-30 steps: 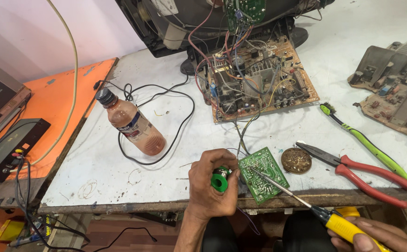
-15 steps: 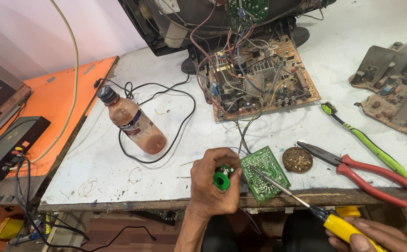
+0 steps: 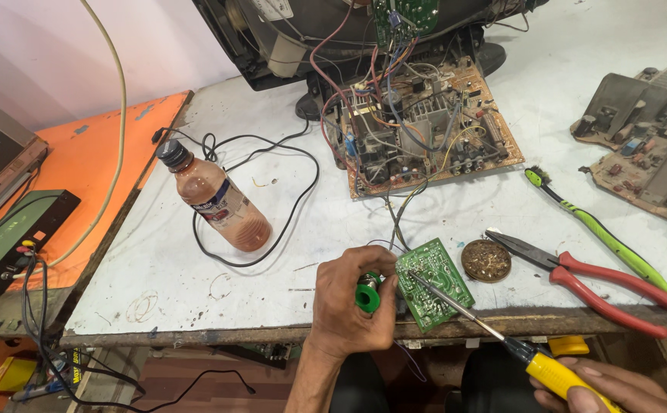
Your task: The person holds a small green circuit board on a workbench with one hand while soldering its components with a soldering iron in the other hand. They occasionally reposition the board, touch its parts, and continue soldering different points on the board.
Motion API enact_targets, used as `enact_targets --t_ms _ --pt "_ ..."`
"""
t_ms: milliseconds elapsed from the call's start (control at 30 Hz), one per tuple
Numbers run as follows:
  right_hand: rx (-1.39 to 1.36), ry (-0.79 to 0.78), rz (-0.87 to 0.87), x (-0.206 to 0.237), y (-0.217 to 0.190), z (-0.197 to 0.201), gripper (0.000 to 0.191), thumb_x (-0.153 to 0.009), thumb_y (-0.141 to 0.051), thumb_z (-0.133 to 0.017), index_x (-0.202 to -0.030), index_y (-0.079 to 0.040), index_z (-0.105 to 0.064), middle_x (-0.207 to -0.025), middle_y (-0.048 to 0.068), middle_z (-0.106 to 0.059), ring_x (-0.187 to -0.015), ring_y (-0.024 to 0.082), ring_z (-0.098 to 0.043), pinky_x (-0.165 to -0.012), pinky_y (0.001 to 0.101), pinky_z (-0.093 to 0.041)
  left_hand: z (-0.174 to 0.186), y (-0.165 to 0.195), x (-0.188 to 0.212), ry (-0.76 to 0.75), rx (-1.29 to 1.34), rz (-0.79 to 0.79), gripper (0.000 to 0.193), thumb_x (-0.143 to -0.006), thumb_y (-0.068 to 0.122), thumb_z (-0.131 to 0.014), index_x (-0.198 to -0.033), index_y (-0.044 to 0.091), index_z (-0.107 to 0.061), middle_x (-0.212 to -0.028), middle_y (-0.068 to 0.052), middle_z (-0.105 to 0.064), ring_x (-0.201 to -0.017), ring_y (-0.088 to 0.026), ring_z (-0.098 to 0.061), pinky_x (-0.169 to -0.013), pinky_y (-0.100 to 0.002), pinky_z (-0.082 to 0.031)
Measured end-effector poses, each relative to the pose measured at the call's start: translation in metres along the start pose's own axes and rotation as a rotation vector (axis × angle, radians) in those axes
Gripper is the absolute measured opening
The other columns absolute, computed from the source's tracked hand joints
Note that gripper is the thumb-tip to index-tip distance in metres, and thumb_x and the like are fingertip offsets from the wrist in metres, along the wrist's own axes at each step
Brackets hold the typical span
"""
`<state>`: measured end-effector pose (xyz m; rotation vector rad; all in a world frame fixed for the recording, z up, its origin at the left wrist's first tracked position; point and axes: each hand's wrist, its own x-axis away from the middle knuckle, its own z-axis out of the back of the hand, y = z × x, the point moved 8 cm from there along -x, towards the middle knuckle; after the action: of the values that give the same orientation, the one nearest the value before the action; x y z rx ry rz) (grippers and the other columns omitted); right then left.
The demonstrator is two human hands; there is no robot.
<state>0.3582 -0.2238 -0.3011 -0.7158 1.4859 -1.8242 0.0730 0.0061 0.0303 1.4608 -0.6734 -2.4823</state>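
My left hand (image 3: 349,302) grips a small green spool (image 3: 368,294) at the table's front edge, right beside a small green circuit board (image 3: 439,289). My right hand (image 3: 590,386), low at the bottom right, holds a yellow-handled soldering iron (image 3: 494,336) whose tip rests on the green board. Thin wires run from this board up to a large brown circuit board (image 3: 425,130) that sits in front of an opened television (image 3: 326,30).
A round tin of brown flux (image 3: 486,260), red-handled pliers (image 3: 590,279) and a green toothbrush (image 3: 597,229) lie to the right. A capped plastic bottle (image 3: 215,199) lies among black cable (image 3: 287,206) on the left. More circuit boards (image 3: 651,130) sit far right. An orange table (image 3: 81,176) stands at left.
The view has shifted slightly. My left hand has edged a little to the right, closer to the small green board. The soldering iron stays on the board.
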Motion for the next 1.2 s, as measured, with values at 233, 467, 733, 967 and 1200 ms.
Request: enact_targets --t_ms 233,467,733,967,1200 --pt "0.026 0.002 0.063 -0.001 -0.004 -0.004 0.047 -0.103 -0.025 -0.059 -0.122 0.018 -0.066 -0.108 0.030 -0.072 -0.088 0.038 -0.081 -0.077 0.0422 -0.068 0.001 0.002 0.001 0.001 -0.028 -0.028 0.041 -0.078 -0.010 -0.070 -0.116 -0.003 -0.055 -0.096 -0.014 -0.074 -0.085 -0.022 -0.080 -0.075 -0.030 -0.064" --pt "0.023 -0.062 -0.053 -0.004 -0.001 0.003 0.050 -0.104 -0.023 -0.059 -0.128 0.020 -0.062 -0.108 0.032 -0.072 -0.088 0.041 -0.082 -0.078 0.0454 -0.069 0.013 0.000 0.002 0.132 0.049 0.035 0.034 -0.083 -0.009 -0.067 -0.114 -0.002 -0.054 -0.088 -0.011 -0.071 -0.075 -0.016 -0.075 -0.069 -0.025 -0.060" --pt "-0.007 -0.071 -0.137 -0.006 0.008 0.001 0.052 -0.104 -0.023 -0.060 -0.131 0.021 -0.061 -0.108 0.033 -0.072 -0.090 0.043 -0.081 -0.082 0.0469 -0.067 0.015 -0.005 0.005 0.152 0.075 0.107 0.038 -0.081 -0.008 -0.062 -0.117 -0.002 -0.052 -0.086 -0.010 -0.069 -0.073 -0.014 -0.069 -0.067 -0.024 -0.054" --pt "0.039 -0.086 -0.072 -0.005 0.006 0.011 0.055 -0.103 -0.027 -0.061 -0.134 0.019 -0.061 -0.108 0.032 -0.074 -0.091 0.039 -0.081 -0.085 0.0463 -0.066 0.015 -0.005 0.007 0.176 0.086 0.091 0.040 -0.082 -0.010 -0.062 -0.119 -0.002 -0.051 -0.091 -0.010 -0.069 -0.078 -0.015 -0.071 -0.071 -0.025 -0.057" --pt "0.069 0.082 -0.030 0.005 -0.008 0.012 0.056 -0.104 -0.029 -0.059 -0.131 0.020 -0.059 -0.110 0.033 -0.071 -0.090 0.041 -0.079 -0.084 0.0479 -0.069 0.011 -0.005 0.002 0.149 0.085 0.088 0.041 -0.081 -0.012 -0.064 -0.119 -0.001 -0.050 -0.090 -0.011 -0.071 -0.080 -0.016 -0.075 -0.071 -0.025 -0.059"
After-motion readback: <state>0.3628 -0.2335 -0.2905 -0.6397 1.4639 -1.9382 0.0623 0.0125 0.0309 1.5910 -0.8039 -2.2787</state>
